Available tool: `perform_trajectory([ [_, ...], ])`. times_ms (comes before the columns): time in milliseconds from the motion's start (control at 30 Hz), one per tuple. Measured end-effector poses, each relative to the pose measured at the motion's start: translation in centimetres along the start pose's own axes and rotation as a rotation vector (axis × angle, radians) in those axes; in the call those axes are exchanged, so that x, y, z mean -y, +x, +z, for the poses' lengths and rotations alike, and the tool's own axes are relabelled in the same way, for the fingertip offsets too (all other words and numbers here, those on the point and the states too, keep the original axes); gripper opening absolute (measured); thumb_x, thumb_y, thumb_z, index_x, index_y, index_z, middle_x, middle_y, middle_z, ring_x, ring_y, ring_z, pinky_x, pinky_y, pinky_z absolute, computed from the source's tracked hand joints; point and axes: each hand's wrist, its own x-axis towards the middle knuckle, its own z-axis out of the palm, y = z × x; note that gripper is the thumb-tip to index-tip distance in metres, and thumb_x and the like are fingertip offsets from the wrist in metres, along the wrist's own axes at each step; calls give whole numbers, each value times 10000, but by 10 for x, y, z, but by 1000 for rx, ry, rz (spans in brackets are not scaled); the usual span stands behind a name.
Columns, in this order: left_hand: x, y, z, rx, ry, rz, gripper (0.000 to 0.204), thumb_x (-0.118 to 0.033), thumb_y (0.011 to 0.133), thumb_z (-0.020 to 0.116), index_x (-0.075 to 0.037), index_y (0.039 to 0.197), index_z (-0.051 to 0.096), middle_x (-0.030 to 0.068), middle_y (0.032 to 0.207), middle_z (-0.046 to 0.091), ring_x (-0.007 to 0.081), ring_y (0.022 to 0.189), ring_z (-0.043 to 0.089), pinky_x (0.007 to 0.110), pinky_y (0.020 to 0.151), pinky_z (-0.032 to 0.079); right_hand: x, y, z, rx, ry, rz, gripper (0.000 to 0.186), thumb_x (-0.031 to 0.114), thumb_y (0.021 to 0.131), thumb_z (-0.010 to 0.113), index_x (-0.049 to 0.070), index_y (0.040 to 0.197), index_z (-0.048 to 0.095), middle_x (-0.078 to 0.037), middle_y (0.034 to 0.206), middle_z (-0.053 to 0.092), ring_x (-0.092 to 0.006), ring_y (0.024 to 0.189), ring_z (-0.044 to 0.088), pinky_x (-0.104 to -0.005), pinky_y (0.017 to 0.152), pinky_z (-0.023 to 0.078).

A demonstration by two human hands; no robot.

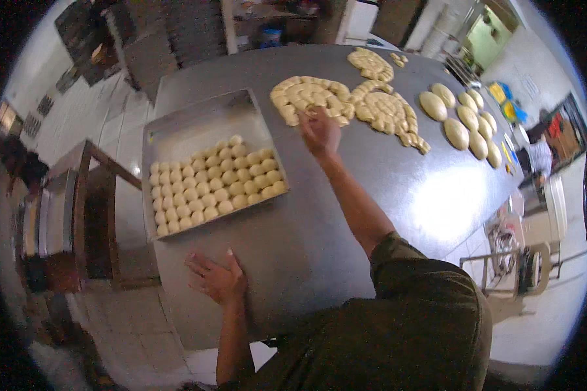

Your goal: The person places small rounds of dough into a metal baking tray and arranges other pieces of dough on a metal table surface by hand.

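My right arm stretches forward across the metal table, and my right hand (321, 132) is at the near edge of a cluster of cut dough pieces (303, 91). Its fingers are curled around a piece of dough there, partly hidden by the hand. Two more clusters of dough pieces, a middle one (388, 112) and a far one (370, 64), lie beyond to the right. Off to the left is a square metal tray (199, 130), its near part filled with rows of small round dough balls (212, 186). Close to the tray's near side, my left hand (218, 277) has its fingers spread, holding nothing.
Several large oval dough lumps (457, 133) rest at the table's right side. The grey metal table (287, 260) ends at the left beside a wooden rack (88, 215). A chair (535, 267) stands on the right, and a person (540, 156) is at the far right.
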Motion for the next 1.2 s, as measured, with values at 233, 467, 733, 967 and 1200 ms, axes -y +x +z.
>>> perform_trajectory([
  [233, -24, -7, -9, -38, 53, 92, 920, -590, 1022, 522, 40, 1632, 243, 305, 1693, 220, 472, 1556, 238, 606, 1269, 144, -186, 27, -60, -406, -610, -149, 419, 355, 933, 722, 112, 1269, 664, -194, 1259, 671, -440, 1069, 658, -534, 836, 578],
  [467, -20, -13, -9, -2, -4, 103, 934, -646, 1025, 492, 14, 1641, 248, 264, 1716, 198, 432, 1559, 262, 595, 1271, 153, -207, -3, -78, -430, -152, -18, 409, 360, 946, 672, 107, 1267, 669, -190, 912, 738, -386, 861, 714, -499, 801, 570],
  [733, 6, 7, 28, -93, 74, 93, 917, -639, 1035, 464, 16, 1642, 257, 257, 1716, 220, 433, 1562, 268, 633, 1251, 170, -268, 29, -219, -210, -665, 79, 439, 436, 1006, 589, 71, 1237, 666, -219, 947, 750, -394, 932, 732, -527, 800, 556],
  [967, 26, -1, 22, -223, 192, -15, 873, -601, 1021, 534, 35, 1597, 369, 247, 1676, 341, 424, 1514, 359, 553, 1229, 285, -199, -131, -134, -436, -82, -224, 391, 465, 925, 704, 98, 797, 736, -168, 702, 702, -356, 589, 678, -486, 590, 516],
  [1200, -122, -71, -7, 309, -1214, 553, 564, -460, 1096, 523, 42, 1333, 625, 161, 1216, 696, 269, 1089, 655, 402, 947, 508, -90, -266, -60, 254, 26, -351, 202, 273, 857, 798, 95, 945, 757, -144, 951, 772, -314, 808, 736, -444, 700, 553],
])
